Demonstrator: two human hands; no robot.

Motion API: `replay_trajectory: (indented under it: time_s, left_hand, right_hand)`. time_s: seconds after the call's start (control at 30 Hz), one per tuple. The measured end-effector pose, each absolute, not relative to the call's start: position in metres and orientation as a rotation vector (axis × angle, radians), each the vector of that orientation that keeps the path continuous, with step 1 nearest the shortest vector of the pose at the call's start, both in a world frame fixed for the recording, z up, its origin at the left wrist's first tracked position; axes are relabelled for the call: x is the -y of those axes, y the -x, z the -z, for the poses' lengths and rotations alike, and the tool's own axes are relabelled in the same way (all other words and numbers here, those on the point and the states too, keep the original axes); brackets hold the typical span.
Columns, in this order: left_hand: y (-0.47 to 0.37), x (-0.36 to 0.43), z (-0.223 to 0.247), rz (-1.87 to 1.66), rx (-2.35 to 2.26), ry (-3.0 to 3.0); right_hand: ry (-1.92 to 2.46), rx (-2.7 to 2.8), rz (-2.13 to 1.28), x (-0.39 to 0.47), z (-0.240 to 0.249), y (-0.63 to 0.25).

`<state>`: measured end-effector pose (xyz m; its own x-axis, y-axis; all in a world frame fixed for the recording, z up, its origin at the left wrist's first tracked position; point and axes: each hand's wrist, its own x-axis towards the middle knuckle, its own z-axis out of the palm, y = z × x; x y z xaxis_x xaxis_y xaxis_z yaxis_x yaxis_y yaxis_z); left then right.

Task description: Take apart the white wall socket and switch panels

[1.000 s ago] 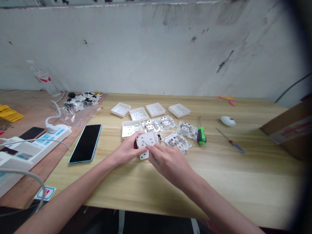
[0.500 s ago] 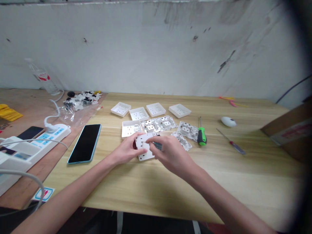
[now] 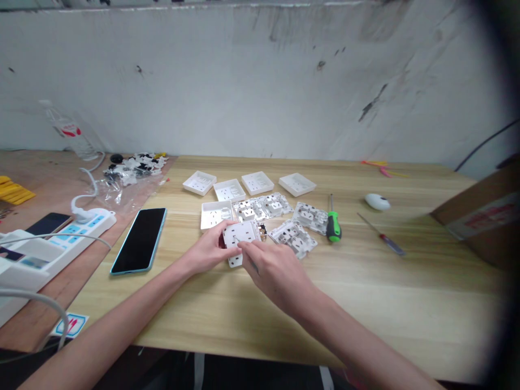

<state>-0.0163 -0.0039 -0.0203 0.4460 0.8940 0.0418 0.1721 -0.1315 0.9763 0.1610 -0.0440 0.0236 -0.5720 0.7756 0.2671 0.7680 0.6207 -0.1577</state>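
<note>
My left hand (image 3: 210,249) grips the left edge of a white socket plate (image 3: 242,233), thumb on its face. Over the plate's lower right, my right hand (image 3: 273,265) is closed around a thin tool, its tip on the plate; most of the tool is hidden by the fingers. Just behind my hands is a white open cover (image 3: 215,214). White socket frames with metal parts (image 3: 311,216) lie behind and right of the plate, one of them (image 3: 293,237) close beyond my right hand.
Several white covers (image 3: 258,183) stand farther back. A green-black screwdriver (image 3: 333,227), a red-handled screwdriver (image 3: 390,244), a white mouse-like object (image 3: 377,202) and a cardboard box (image 3: 483,216) are right. Left are a phone (image 3: 140,241), power strip (image 3: 91,225) and bottle (image 3: 75,135).
My right hand has moved slightly down and left over the plate, and the tool has tilted. More of the socket frame beyond that hand now shows.
</note>
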Motion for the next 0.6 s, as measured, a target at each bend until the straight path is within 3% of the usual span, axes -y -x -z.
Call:
replay_trajectory:
  time_s: [0.6]
  left_hand:
    - [0.017, 0.003, 0.017, -0.785, -0.991, -1.609]
  right_hand:
    - [1.355, 2.492, -0.656, 0.001, -0.079, -0.153]
